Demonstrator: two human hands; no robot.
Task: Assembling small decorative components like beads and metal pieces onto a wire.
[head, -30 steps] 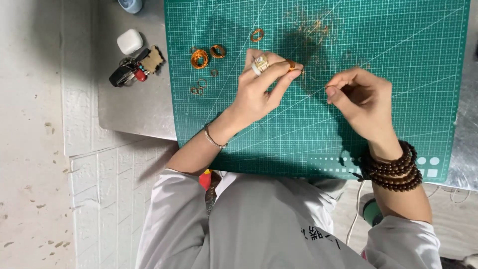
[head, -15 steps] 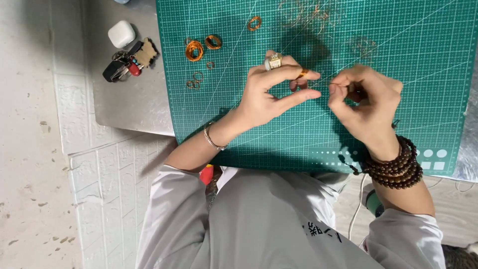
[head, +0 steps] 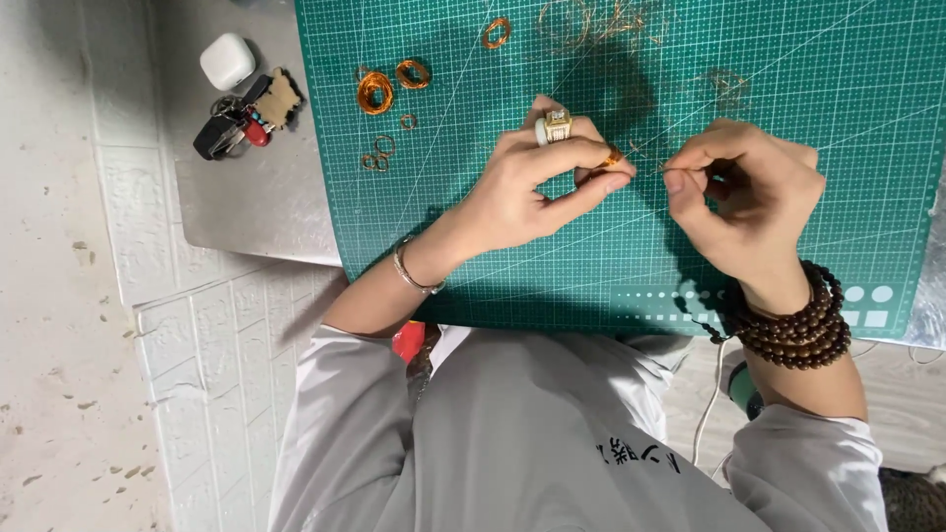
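Pinching copper wire coil (head: pixel 613 158) | left hand (head: pixel 537 182) grip narrow | right hand (head: pixel 749 197) pinching wire end

White earbud case (head: pixel 228 61), key bunch (head: pixel 241 115), green cutting mat (head: pixel 808 59), grey tabletop (head: pixel 236 207)

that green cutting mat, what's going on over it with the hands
A person is working fine copper-coloured wire with both bare hands above the green cutting mat. The left hand pinches a small copper piece between thumb and fingertips; the right hand pinches the wire's other end, close beside it. Finished wire coils and small rings lie at the mat's upper left, and loose wire tangles lie along its top edge. A bunch of keys and a small white case sit on the metal table beside the mat.
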